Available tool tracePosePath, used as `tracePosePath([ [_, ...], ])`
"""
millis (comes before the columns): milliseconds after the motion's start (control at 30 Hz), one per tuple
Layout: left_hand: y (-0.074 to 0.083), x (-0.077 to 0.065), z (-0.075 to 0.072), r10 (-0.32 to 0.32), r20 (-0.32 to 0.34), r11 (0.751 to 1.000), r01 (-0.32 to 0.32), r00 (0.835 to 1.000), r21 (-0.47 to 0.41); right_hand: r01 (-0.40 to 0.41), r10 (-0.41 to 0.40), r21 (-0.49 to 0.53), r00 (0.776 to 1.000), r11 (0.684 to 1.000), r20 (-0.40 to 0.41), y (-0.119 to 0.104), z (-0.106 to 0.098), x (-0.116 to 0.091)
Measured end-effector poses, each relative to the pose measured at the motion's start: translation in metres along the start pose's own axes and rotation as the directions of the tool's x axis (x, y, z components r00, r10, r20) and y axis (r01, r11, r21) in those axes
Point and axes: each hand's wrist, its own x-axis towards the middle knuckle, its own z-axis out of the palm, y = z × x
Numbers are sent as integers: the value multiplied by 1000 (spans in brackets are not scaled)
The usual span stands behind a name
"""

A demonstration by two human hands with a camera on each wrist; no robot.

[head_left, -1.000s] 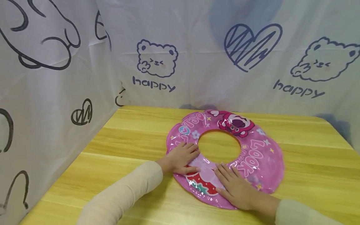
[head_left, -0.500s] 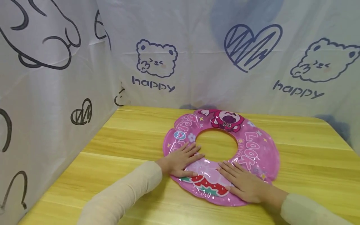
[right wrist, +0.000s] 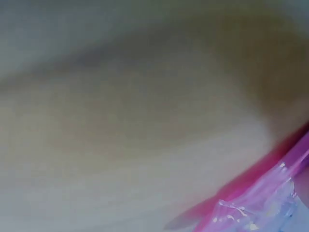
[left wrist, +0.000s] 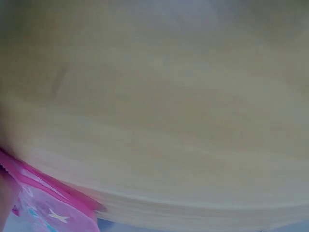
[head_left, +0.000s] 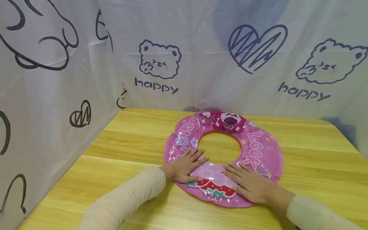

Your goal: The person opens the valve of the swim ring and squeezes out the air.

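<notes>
A pink swim ring with a bear, lettering and strawberries printed on it lies flat on the table. It looks only softly filled, its outer edge wavy. My left hand rests palm down on its near left part, fingers spread. On the near right part my right hand lies flat, fingers straight and pointing at the hole. Between the hands the strawberry print shows. In the left wrist view a pink edge of the ring fills the lower left corner; in the right wrist view the ring appears at lower right.
The table has a yellow wood-grain top. Behind it hangs a white cloth with drawn bears, a heart and "happy" lettering. Another white cloth hangs along the left side.
The swim ring has turned slightly anticlockwise and shifted a little left under the hands. The right hand moved slightly right and away from me; the left hand hardly moved.
</notes>
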Motion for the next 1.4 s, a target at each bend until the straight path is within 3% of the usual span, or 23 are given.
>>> tracePosePath([
  [233,24,-3,1,-114,-22,992,113,993,-63,-156,148,139,987,978,64,4,-9,1],
  [300,29,-4,0,-123,-27,992,122,992,-26,-194,187,176,981,965,59,3,-10,0],
  [400,30,-6,-7,-83,-56,992,88,995,87,-228,225,179,974,957,33,3,-8,-3],
  [467,26,-7,-9,-55,-72,983,66,996,170,-217,219,137,976,966,2,4,-5,-5],
  [533,21,-9,-8,-46,-66,979,59,997,198,-186,188,77,982,980,-30,7,-2,-8],
  [633,13,-11,-2,-55,-44,985,61,998,159,-148,148,19,988,989,-47,12,3,-10],
  [800,9,-13,3,-58,-38,995,61,998,75,-143,144,41,989,989,-23,16,4,-9],
  [967,11,-12,0,-64,-17,993,65,998,101,-154,154,56,988,987,9,15,0,-9],
  [1133,19,-10,-6,-38,-38,981,45,999,191,-162,162,-16,986,987,24,8,-9,-8],
  [1200,26,-8,-7,-30,-48,978,39,998,204,-152,151,-60,988,987,-8,0,-11,-5],
  [1267,35,-6,-8,-28,-51,985,36,998,168,-137,133,-86,990,987,-45,-11,-10,-1],
  [1400,52,-3,-5,-41,-22,997,43,999,64,-120,120,12,990,993,-75,-33,-1,5],
])
